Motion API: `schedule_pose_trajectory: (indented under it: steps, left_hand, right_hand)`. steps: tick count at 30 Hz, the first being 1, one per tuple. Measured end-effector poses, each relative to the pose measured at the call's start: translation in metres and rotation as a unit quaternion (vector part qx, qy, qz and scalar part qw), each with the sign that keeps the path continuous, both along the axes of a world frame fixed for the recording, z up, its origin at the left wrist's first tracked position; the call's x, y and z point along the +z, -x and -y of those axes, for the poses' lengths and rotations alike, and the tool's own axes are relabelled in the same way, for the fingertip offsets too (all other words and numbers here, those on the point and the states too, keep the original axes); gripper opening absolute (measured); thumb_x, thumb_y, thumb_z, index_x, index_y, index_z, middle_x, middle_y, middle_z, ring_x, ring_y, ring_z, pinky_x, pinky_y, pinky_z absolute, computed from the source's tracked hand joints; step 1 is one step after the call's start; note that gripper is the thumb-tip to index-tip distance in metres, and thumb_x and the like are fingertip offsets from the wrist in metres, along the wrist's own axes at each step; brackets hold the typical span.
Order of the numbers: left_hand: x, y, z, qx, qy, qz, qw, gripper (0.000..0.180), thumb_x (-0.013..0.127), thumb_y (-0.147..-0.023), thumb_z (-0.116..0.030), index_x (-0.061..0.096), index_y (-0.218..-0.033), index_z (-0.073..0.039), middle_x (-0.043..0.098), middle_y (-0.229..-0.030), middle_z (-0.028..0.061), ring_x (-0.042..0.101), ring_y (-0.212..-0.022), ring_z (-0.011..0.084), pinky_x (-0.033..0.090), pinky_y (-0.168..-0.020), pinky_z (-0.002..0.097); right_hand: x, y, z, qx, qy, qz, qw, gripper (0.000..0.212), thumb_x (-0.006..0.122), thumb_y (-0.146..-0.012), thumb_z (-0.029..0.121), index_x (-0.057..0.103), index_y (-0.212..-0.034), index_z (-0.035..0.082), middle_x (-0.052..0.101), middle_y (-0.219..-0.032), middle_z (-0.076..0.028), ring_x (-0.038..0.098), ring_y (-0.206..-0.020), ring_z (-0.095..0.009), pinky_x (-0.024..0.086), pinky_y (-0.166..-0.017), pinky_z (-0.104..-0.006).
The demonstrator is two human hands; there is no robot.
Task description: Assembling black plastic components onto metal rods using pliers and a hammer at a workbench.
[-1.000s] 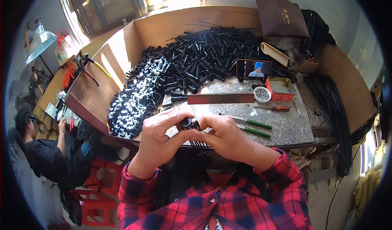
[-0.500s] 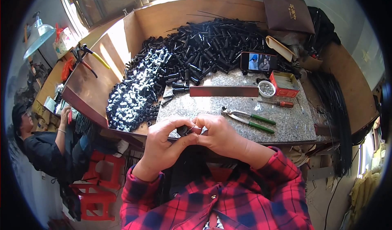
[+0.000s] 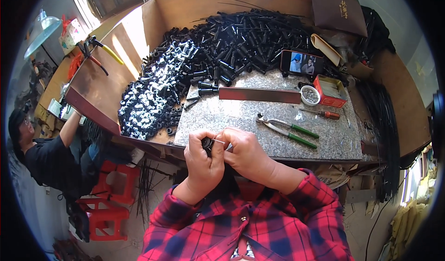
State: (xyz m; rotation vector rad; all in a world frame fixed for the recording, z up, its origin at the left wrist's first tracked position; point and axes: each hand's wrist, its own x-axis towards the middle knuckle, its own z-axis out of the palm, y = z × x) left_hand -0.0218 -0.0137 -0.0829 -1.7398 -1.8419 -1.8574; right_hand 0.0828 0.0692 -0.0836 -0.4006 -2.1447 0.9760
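Note:
Both of my hands meet just in front of the stone slab's near edge. Wrapped in the closed fingers of my left hand (image 3: 202, 163) is a small black cylindrical part (image 3: 207, 144), its round end facing up. Against it, my right hand (image 3: 245, 150) is closed in a pinch. A thin shiny metal rod (image 3: 219, 141) shows between the two hands, one end at my right fingertips; most of what they grip is hidden. Nearest on the slab lie green-handled cutting pliers (image 3: 289, 130), to the right of my hands.
Black tubular parts (image 3: 241, 41) are heaped behind the slab (image 3: 232, 115). On it are a flat dark-red bar (image 3: 259, 95), a white cup of small bits (image 3: 310, 95), a red box (image 3: 331, 92), a screwdriver (image 3: 327, 114) and a phone (image 3: 301, 64). A co-worker (image 3: 51, 156) sits left beside red stools (image 3: 109, 219).
My left hand has turned more upright and drawn in toward my right hand. The thin rod now shows more plainly. The co-worker's arm has shifted, and the whole view has tilted slightly.

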Motion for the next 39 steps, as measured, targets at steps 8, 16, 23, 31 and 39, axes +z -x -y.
schedule_pose_trajectory:
  steps: [8, 16, 23, 31, 39]
  left_hand:
    - [-0.009, 0.009, -0.006, -0.047, -0.032, 0.058, 0.997, 0.024, 0.048, -0.092, -0.001, 0.034, -0.111, -0.003, 0.051, -0.080, 0.0058, 0.053, -0.065, 0.0092, 0.046, -0.064, 0.0232]
    - [-0.011, 0.006, -0.007, -0.112, -0.005, 0.111, 0.987, 0.024, 0.048, -0.094, -0.002, 0.034, -0.113, -0.005, 0.048, -0.090, 0.0063, 0.048, -0.071, 0.0081, 0.042, -0.067, 0.0208]
    - [-0.005, 0.003, -0.004, -0.204, 0.044, 0.223, 0.952, 0.014, 0.049, -0.092, -0.001, 0.039, -0.101, -0.004, 0.048, -0.105, 0.0100, 0.047, -0.086, 0.0086, 0.041, -0.081, 0.0248]
    - [-0.006, -0.001, 0.001, -0.231, 0.057, 0.217, 0.947, 0.015, 0.047, -0.092, 0.004, 0.038, -0.100, -0.005, 0.051, -0.108, 0.0130, 0.052, -0.094, 0.0152, 0.042, -0.088, 0.0279]
    - [-0.006, -0.001, -0.001, -0.260, 0.071, 0.230, 0.935, 0.020, 0.054, -0.091, 0.000, 0.035, -0.096, -0.004, 0.065, -0.087, 0.0114, 0.062, -0.099, 0.0245, 0.045, -0.091, 0.0352]
  right_hand:
    - [-0.004, -0.006, 0.004, 0.020, -0.019, -0.011, 1.000, 0.015, 0.068, -0.074, 0.005, 0.054, -0.079, 0.001, 0.061, -0.087, -0.015, 0.061, -0.078, -0.032, 0.049, -0.067, -0.0370]
    - [-0.009, -0.017, 0.003, 0.044, 0.017, -0.009, 0.999, 0.012, 0.066, -0.078, 0.004, 0.056, -0.083, 0.000, 0.062, -0.091, -0.014, 0.062, -0.081, -0.033, 0.049, -0.068, -0.0373]
    - [-0.011, -0.023, 0.003, 0.040, -0.004, -0.003, 0.999, 0.013, 0.066, -0.078, 0.004, 0.060, -0.088, 0.000, 0.062, -0.093, -0.014, 0.062, -0.080, -0.033, 0.050, -0.068, -0.0384]
    - [-0.012, -0.039, 0.005, 0.030, -0.001, 0.017, 0.999, 0.013, 0.065, -0.078, 0.002, 0.060, -0.090, 0.000, 0.062, -0.094, -0.014, 0.062, -0.086, -0.032, 0.050, -0.073, -0.0371]
    - [-0.006, -0.098, -0.032, -0.137, -0.147, 0.088, 0.976, 0.017, 0.067, -0.076, 0.000, 0.058, -0.090, 0.000, 0.059, -0.096, -0.015, 0.060, -0.090, -0.032, 0.048, -0.078, -0.0374]
